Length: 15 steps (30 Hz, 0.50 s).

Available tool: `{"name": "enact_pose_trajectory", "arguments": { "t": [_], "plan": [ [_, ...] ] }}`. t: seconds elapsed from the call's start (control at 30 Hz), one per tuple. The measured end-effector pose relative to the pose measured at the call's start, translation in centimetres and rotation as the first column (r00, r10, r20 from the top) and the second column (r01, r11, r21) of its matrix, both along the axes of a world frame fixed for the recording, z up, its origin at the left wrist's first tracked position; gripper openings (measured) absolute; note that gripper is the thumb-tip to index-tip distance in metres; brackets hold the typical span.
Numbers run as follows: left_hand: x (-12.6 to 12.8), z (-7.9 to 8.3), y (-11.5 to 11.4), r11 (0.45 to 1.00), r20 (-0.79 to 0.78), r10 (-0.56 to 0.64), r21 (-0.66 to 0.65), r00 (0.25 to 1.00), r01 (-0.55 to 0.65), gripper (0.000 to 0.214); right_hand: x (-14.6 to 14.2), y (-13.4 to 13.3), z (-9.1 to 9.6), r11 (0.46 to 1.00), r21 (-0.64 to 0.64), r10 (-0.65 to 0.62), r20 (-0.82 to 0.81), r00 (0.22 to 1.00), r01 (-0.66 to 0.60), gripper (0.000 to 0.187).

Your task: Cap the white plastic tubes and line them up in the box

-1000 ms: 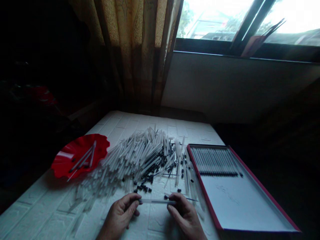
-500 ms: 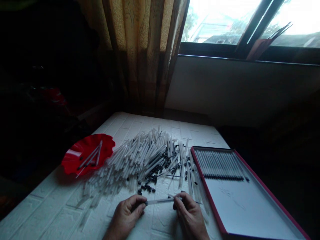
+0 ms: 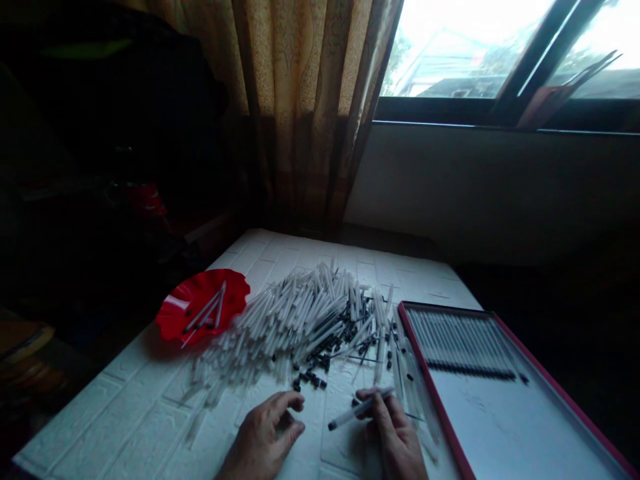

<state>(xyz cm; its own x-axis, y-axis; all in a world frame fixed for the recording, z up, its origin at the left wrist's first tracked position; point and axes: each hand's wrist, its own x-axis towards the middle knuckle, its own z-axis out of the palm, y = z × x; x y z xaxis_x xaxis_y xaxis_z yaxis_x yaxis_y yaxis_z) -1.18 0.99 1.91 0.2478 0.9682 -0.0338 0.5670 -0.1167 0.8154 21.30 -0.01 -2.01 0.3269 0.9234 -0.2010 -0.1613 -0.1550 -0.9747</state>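
Note:
Between the thumb and fingers of my right hand (image 3: 395, 427) is a clear-barrelled pen (image 3: 345, 419), slanted, its dark end pointing down to the left. My left hand (image 3: 267, 430) is a little to the left of that end, apart from it, with a gap between thumb and forefinger and nothing in it. Beyond both hands spreads a heap of clear pen barrels (image 3: 280, 320), with several small black caps (image 3: 310, 379) at its near edge. Some thin refills and loose barrels lie just right of my right hand.
At right stands a red-edged shallow box (image 3: 500, 427) with a row of pens (image 3: 465, 340) lined up in its far part. A red wavy-rimmed bowl (image 3: 200, 287) holding a few pen parts sits at left. Behind the white brick-patterned table (image 3: 120, 393) are a curtain (image 3: 305, 100) and a window.
My left hand has let go of the pen's end. The pen has tilted in my right hand, its left end now lower and nearer me. The whole view has shifted slightly.

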Motion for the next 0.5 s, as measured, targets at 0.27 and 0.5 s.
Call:
{"name": "enact_pose_trajectory", "arguments": {
  "t": [0.27,0.5],
  "plan": [
    [-10.1,2.1,-1.8,0.946,-0.588,0.315,0.128,0.745,-0.299,0.014,-0.2,-0.6,1.0,0.997,0.002,-0.078,-0.212,0.974,0.08,0.047],
    [-12.0,1.5,-2.6,0.946,-0.692,0.196,-0.053,0.695,-0.32,0.015,-1.2,-1.1,1.5,0.995,0.019,-0.089,-0.228,0.97,0.095,0.048]
  ]
}}
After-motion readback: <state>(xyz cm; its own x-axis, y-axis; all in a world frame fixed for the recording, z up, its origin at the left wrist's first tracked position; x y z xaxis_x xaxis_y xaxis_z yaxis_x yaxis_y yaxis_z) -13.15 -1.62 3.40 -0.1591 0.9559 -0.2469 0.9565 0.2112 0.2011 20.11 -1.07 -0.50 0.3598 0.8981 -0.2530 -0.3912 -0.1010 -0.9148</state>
